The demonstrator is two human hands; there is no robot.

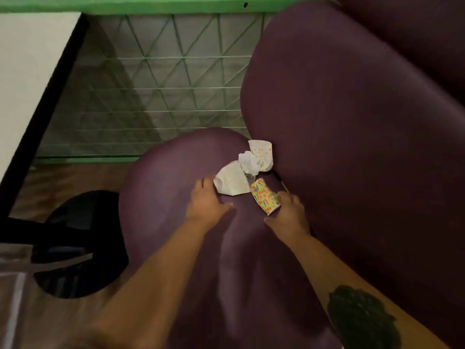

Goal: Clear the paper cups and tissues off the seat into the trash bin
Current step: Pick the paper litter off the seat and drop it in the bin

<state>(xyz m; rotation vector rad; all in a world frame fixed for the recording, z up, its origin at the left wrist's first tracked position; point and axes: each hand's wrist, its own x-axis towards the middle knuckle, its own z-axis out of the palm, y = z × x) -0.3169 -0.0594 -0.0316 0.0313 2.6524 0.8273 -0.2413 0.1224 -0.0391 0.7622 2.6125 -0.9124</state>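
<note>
Both arms reach forward over a purple seat (176,197), where the litter lies in a small heap against the backrest (352,122); the left hand (206,200) touches the near edge of a white paper cup (231,182) lying on its side, fingertips at its rim, though whether they have closed on it I cannot tell; the right hand (289,210) pinches the lower end of a yellow patterned cup (264,196), also on its side, just beside the white one; behind them a crumpled tissue (247,161) rests against a dotted cup (263,153) tilted at the backrest; a black trash bin (75,248) stands on the floor left of the seat, well apart from the heap; a green mesh panel (163,84) rises behind
</note>
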